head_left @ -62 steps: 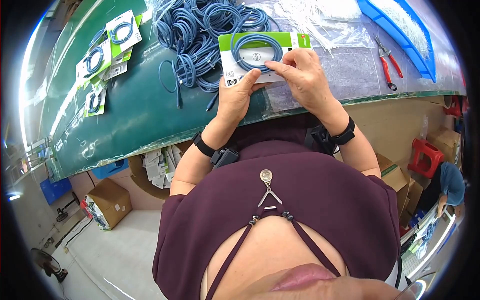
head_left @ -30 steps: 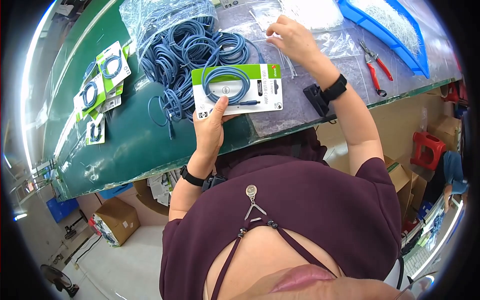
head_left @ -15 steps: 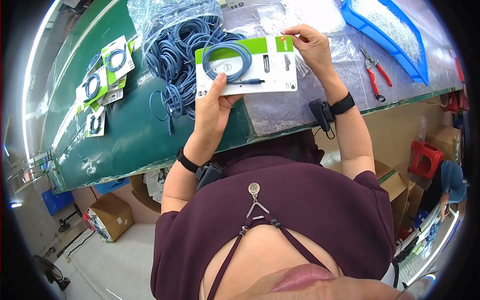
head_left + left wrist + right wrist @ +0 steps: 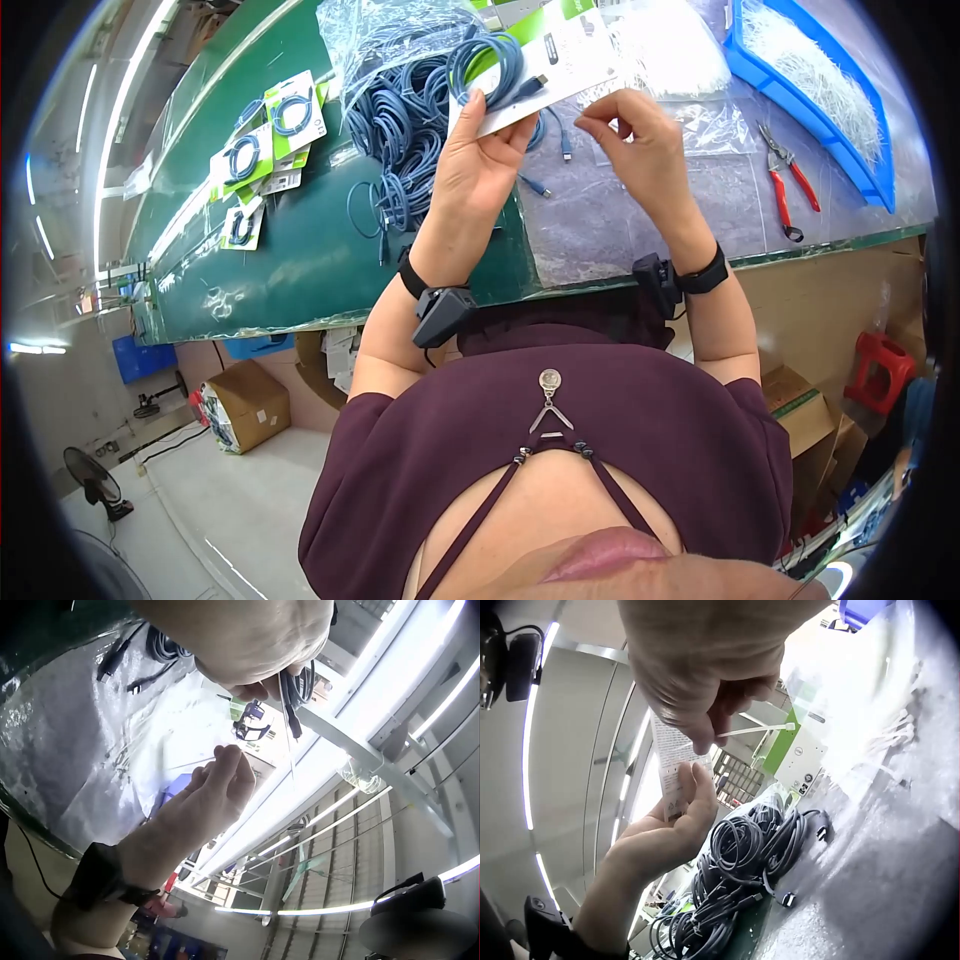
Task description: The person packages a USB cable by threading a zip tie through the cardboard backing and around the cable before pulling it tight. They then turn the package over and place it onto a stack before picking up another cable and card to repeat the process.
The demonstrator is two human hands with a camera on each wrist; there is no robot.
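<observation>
In the head view my left hand (image 4: 480, 170) holds a white and green card (image 4: 575, 60), thumb in front. The card tilts up to the right, with a coiled blue cable (image 4: 487, 65) on its face. To the card's lower right, my right hand (image 4: 640, 150) is apart from it, fingers curled. The right wrist view shows that hand (image 4: 705, 667) pinching a thin white cable tie (image 4: 757, 730), beside the back of the card (image 4: 676, 750). Both hands are raised in the left wrist view, the right hand (image 4: 202, 791) below the left hand (image 4: 255, 637).
Behind my left hand lies a pile of blue cables (image 4: 400, 130), partly under clear plastic. Carded cables (image 4: 240, 158) lie at the left. To the right are red-handled cutters (image 4: 780, 190), white ties (image 4: 670, 55) and a blue tray (image 4: 880, 185) holding more white strands.
My right hand went from over the white ties to the card's right corner, then away below it. The card has moved up and tilted, its right end higher. The head view has shifted.
</observation>
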